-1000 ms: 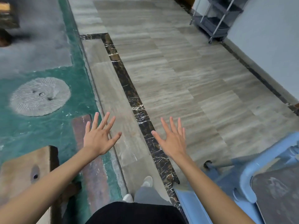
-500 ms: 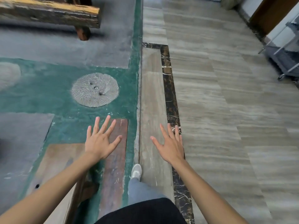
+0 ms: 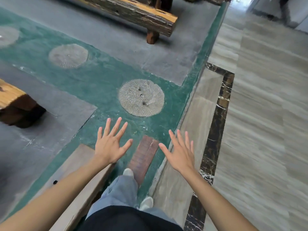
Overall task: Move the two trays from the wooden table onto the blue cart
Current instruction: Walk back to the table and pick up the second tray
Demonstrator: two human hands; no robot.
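My left hand [image 3: 110,145] is stretched out in front of me with fingers spread, holding nothing. My right hand [image 3: 180,151] is also out in front, fingers apart and empty. Both hover above the floor, a little ahead of my feet. No tray and no blue cart is in view. A long wooden bench or table [image 3: 141,13] of rough timber runs across the top of the view, and a corner of another wooden piece [image 3: 11,97] shows at the left edge.
The floor is green with grey slabs and round stone discs [image 3: 141,97] set into it. A grey step board [image 3: 78,172] lies under my left arm, a reddish plank [image 3: 143,157] between my hands. Striped tile floor [image 3: 266,130] spreads to the right.
The view has swung left: the blue cart and the grey shelf rack have left the frame, and the wooden furniture has come in. My hands stay spread and empty.
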